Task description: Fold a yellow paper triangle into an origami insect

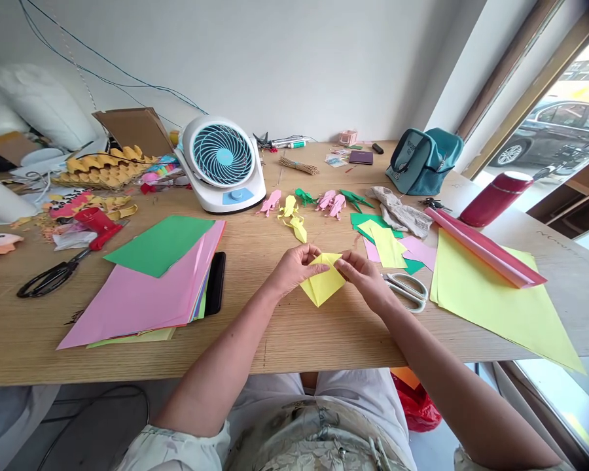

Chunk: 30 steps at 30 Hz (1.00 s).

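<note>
So you're mid-fold here, by the look of it. Your left hand (297, 268) is pinching the upper left edge of the yellow paper (324, 284), thumb lying across the front, and your right hand (366, 275) is gripping the upper right corner between thumb and fingers. The paper is sitting between your hands over the near half of the table (255, 353), one point aiming back at you. Can't tell if that tip is touching the wood.

Progress-wise, it's showing creases and a diamond outline but no limbs, so I'd call it early to middle, with most of the shaping left. The done bunch is looking decent: two yellow figures (288, 207), three pink figures (338, 205) and two green figures (356, 199) are sitting just beyond your hands.

Small cut pieces (390, 247) in yellow, green and pink are lying flat past your right hand, not made into figures, with the scissors (412, 292) resting near that hand. Bigger yellow sheets (491, 307) are lying further right, partly under a red roll (491, 252), and a green sheet (164, 245) is topping the pink stack (147, 301) on your left.
</note>
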Motion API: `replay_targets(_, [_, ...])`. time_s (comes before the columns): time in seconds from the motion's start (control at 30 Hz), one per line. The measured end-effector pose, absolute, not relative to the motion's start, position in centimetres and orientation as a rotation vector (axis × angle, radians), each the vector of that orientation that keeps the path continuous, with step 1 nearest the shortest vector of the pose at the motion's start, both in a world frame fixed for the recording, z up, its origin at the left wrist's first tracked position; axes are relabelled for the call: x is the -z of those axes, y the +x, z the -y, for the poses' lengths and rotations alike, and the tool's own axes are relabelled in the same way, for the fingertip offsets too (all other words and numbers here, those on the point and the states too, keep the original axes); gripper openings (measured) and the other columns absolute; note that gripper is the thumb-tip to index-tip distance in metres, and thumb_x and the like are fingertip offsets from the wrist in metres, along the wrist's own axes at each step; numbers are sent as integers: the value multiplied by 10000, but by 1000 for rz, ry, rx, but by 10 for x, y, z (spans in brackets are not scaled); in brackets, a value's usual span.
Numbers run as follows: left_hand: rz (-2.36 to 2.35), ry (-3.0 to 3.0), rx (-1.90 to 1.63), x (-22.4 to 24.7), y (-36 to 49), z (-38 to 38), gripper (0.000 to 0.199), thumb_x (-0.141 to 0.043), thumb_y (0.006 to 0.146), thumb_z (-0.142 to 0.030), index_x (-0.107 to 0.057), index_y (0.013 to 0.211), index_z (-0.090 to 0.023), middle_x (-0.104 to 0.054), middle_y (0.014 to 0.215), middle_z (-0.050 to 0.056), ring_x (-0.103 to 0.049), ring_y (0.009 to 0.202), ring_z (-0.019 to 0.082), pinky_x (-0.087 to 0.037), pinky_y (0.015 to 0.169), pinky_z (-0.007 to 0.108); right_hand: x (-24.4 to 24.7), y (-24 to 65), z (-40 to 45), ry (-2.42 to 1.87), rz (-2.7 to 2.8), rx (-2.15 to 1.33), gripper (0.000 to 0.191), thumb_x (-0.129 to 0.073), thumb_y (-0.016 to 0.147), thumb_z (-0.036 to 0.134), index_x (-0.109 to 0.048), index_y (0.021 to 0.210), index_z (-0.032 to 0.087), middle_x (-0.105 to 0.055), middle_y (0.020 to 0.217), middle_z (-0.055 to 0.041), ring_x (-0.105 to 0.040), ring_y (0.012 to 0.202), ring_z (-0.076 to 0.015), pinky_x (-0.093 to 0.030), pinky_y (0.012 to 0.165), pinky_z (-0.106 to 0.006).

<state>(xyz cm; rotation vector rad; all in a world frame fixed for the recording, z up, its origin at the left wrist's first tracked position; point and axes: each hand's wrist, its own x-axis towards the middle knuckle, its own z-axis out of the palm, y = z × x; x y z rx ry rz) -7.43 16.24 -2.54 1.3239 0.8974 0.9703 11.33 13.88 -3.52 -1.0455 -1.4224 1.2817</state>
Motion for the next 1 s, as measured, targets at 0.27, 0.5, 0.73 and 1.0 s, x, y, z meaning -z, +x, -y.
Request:
replay_targets(0.27, [-893,1594,-876,29,-68,-155,396,-853,665,-334,-554,881,-190,-544,636,-75,-513,595,86,-356,561,189,38,115,-143,-1037,1411,-1370,404,-794,688,555,-657,715,176,-573,626,21,-446,580,-106,-364,555,-255])
replay_targets(0.5, [-912,1377,-793,37,-65,-157,384,-885,600,-377,-736,875,-154,-723,819,23,-650,757,186,-475,702,279,39,120,-146,-1032,1272,-1346,386,-799,689,527,-608,687,192,-539,629,35,-422,582,-92,-336,547,-245])
replay_targets(0.73, [-916,1272,-765,40,-63,-156,423,-908,556,-399,-772,873,-154,-761,834,64,-681,798,231,-524,723,324,35,120,-148,-1048,1141,-1315,404,-814,649,516,-560,660,202,-524,614,42,-421,560,-85,-346,530,-238])
replay_targets(1.0, [-999,1257,-705,42,-66,-158,376,-923,533,-350,-769,799,-134,-723,744,50,-582,604,115,-449,543,226,32,123,-150,-1070,1047,-1289,457,-845,579,534,-533,647,207,-483,580,57,-373,504,-66,-284,462,-225])
